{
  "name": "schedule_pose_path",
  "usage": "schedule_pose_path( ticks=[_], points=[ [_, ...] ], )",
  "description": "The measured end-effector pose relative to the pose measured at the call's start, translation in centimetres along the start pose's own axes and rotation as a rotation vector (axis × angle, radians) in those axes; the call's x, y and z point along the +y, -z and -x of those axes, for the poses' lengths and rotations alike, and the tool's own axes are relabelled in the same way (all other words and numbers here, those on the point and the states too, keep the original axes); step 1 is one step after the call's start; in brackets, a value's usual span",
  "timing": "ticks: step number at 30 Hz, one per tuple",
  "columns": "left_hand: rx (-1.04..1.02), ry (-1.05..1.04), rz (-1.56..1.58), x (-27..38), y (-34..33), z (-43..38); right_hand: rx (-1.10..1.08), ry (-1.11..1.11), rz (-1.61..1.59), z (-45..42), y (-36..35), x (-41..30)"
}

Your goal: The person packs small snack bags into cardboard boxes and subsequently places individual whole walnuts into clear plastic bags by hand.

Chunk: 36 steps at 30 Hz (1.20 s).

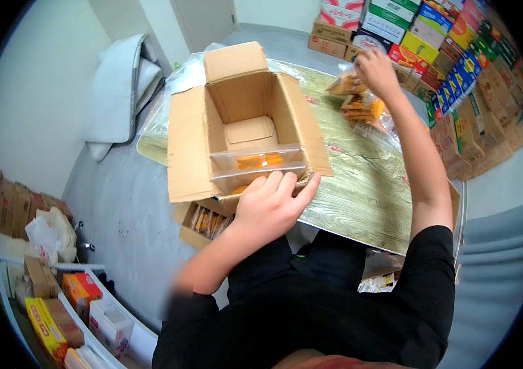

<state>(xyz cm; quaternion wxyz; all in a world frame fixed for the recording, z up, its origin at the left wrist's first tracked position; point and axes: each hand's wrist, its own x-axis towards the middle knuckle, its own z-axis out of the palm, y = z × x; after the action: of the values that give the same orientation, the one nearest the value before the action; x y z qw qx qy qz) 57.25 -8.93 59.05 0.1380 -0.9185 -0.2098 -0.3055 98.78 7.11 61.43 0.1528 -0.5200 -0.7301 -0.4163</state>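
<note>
An open cardboard box (248,115) stands on a wood-patterned table (358,198), its flaps spread outward. Clear plastic bags with orange contents (259,160) stand upright inside, along its near wall. My left hand (273,198) rests over the near rim of the box, fingers bent over the nearest bag; whether they grip the rim or the bag is hidden. At the far right of the table, my right hand (374,69) holds the top of a clear bag of orange-brown pieces (348,84). Beneath and beside it lie more such bags (363,108).
A smaller carton of packed bags (203,221) is below the table's near left edge. Clear plastic sheeting (155,115) lies behind the box. Stacked cartons (427,41) line the right wall. A shelf (72,300) with boxes stands at the lower left; a folded mattress (113,92) leans on the wall.
</note>
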Motion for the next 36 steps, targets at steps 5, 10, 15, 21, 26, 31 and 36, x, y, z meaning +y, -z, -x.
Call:
schedule_pose_path(
  ticks=[5, 10, 15, 21, 26, 31, 36],
  points=[
    [0.018, 0.002, 0.025, -0.1, -0.1, 0.5, 0.081, -0.319, -0.461, -9.7, 8.5, -3.6],
    [0.058, 0.000, -0.003, -0.1, -0.4, 0.7, -0.020, -0.304, -0.742, -16.2, 17.7, -11.5],
    [0.092, -0.005, 0.013, -0.1, -0.7, 0.8, 0.029, 0.121, -0.511, -16.9, 15.9, -16.1],
    [0.116, -0.022, 0.015, -0.3, -0.6, 1.1, 0.058, 0.067, -0.521, -16.5, 14.8, -17.1],
    [0.117, -0.017, 0.018, -0.3, -0.7, 1.1, -0.391, 0.259, -0.773, -16.0, 12.0, -19.1],
    [0.129, -0.015, 0.019, -0.4, -0.9, 1.2, -1.111, 0.262, -1.058, -14.1, 8.2, -24.0],
    [0.125, -0.022, 0.006, -0.4, -0.8, 1.1, -1.441, -0.188, -1.345, -13.1, 5.6, -26.2]
  ],
)
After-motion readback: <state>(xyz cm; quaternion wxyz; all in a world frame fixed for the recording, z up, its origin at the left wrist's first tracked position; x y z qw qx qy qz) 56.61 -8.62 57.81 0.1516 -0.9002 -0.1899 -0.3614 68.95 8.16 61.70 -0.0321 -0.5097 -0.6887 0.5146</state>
